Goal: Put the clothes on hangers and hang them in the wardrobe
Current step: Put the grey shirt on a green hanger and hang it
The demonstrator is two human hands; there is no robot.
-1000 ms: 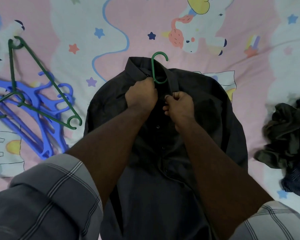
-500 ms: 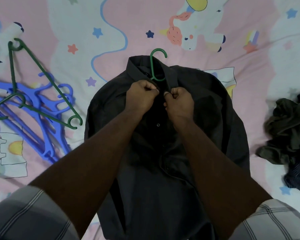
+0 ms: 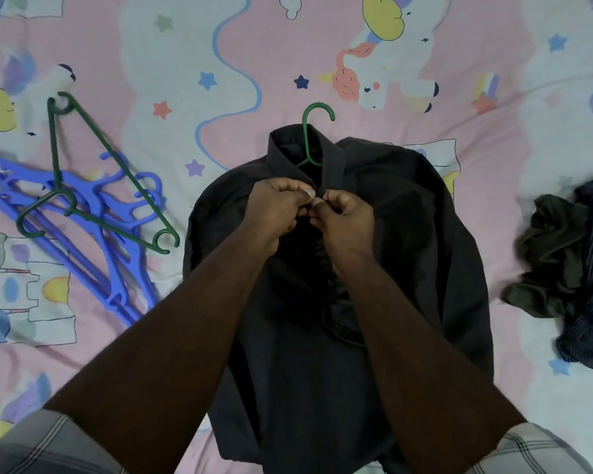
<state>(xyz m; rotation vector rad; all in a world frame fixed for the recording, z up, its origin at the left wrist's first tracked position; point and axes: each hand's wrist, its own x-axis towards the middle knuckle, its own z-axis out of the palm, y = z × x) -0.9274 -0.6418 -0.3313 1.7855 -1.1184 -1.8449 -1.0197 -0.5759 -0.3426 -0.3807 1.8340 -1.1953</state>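
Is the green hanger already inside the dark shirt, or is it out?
Inside. The green hanger has only its hook and neck showing above the collar of the dark shirt; its arms are hidden under the cloth.

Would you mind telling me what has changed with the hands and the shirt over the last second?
The left hand slid down from the green hanger's neck to the placket just below the collar, meeting the right hand; both now pinch the dark shirt at the top button, thumbs nearly touching. The shirt, the spare hangers and the clothes pile stayed put on the bedsheet.
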